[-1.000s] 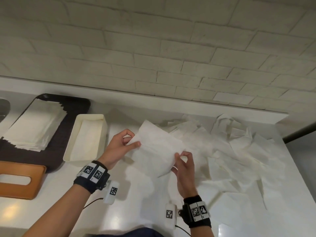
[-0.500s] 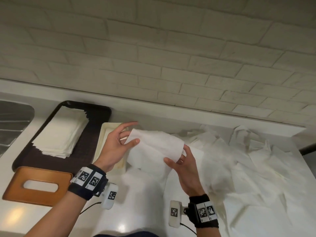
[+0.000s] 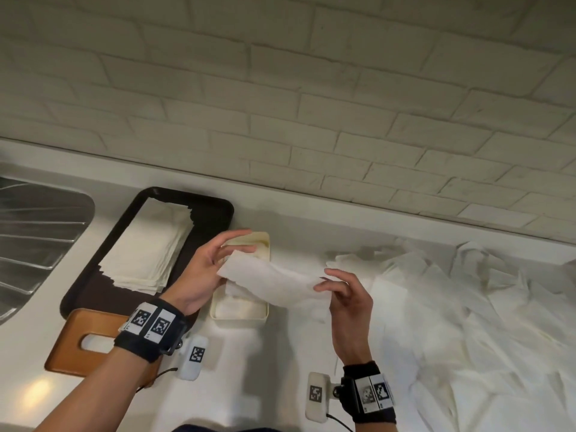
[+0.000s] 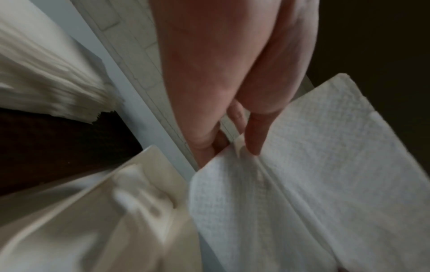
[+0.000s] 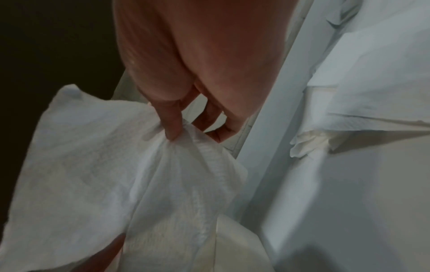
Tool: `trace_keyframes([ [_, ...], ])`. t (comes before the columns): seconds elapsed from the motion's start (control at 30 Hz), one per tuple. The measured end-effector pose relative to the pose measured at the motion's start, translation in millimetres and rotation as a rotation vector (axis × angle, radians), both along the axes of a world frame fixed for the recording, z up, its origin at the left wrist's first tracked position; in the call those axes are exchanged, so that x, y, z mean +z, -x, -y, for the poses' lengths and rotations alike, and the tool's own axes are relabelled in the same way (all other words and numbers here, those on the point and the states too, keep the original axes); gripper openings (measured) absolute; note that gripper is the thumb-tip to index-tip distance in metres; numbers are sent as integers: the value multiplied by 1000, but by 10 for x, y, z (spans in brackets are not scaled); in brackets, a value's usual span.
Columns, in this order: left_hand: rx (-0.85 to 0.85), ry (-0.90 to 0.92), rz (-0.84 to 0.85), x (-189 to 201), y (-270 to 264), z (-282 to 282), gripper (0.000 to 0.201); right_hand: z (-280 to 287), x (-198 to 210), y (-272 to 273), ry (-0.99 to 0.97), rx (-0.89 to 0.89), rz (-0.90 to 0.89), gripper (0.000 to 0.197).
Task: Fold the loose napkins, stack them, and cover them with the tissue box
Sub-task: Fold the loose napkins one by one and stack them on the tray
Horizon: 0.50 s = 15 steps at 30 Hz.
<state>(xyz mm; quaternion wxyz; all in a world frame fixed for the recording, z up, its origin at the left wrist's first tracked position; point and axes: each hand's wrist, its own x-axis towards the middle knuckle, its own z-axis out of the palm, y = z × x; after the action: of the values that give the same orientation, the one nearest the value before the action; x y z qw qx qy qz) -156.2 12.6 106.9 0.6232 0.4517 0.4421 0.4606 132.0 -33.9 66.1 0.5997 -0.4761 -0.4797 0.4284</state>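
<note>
A white napkin (image 3: 274,283) hangs folded over between my hands, above the cream tissue box base (image 3: 218,313). My left hand (image 3: 226,258) pinches its left end (image 4: 239,147) with thumb and fingers. My right hand (image 3: 324,283) pinches the right end (image 5: 177,136). A stack of folded napkins (image 3: 146,254) lies on the black tray (image 3: 215,210) at left. A heap of loose napkins (image 3: 467,307) covers the counter at right. The brown wooden tissue box cover (image 3: 78,344) lies by my left wrist.
A steel sink drainer (image 3: 37,238) is at the far left. The white brick wall (image 3: 280,104) runs along the back of the white counter (image 3: 255,369).
Both hands carried the napkin left, from beside the loose pile to over the cream base. The napkin has gone from an open sheet to a narrower folded strip.
</note>
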Motion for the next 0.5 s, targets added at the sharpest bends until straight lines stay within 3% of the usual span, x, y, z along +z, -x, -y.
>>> trace_keyframes([
  [0.1, -49, 63, -57, -57, 117, -41, 30, -22, 2, 68, -8, -16, 11, 56],
  [0.2, -63, 64, -116, -96, 153, -82, 18, -26, -5, 129, 15, -47, 15, 51],
  [0.33, -82, 118, -167, -104, 193, -112, 28, 8, -89, 161, 101, -8, 17, 52],
  [0.43, -93, 157, -186, -131, 207, -125, 35, 29, -144, 165, 349, 76, -235, 47],
  [0.5, -78, 188, -212, -122, 185, -115, 37, 48, -132, 197, 471, 134, -307, 32],
])
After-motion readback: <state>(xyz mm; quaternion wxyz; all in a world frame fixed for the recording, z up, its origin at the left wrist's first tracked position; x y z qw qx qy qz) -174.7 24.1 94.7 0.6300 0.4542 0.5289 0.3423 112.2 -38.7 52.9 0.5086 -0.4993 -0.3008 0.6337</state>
